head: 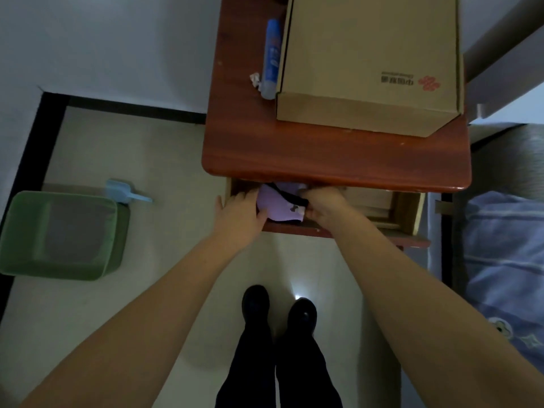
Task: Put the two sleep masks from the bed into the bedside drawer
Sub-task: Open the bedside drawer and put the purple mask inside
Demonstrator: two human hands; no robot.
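Observation:
A lilac sleep mask (278, 206) with a black strap lies inside the open drawer (409, 213) of the red-brown bedside table (250, 142). My left hand (241, 212) grips the mask's left side, fingers curled over it. My right hand (322, 206) pinches its right end, where a dark edge shows. A second mask cannot be told apart; a black edge shows under the lilac one. The drawer's back part is hidden under the tabletop.
A cardboard box (371, 63) and a blue tube (272, 57) sit on the tabletop. A green bin (59, 234) with a blue scoop (123, 192) stands on the floor at left. The bed with blue bedding (506, 254) is at right. My black shoes (279, 307) stand below.

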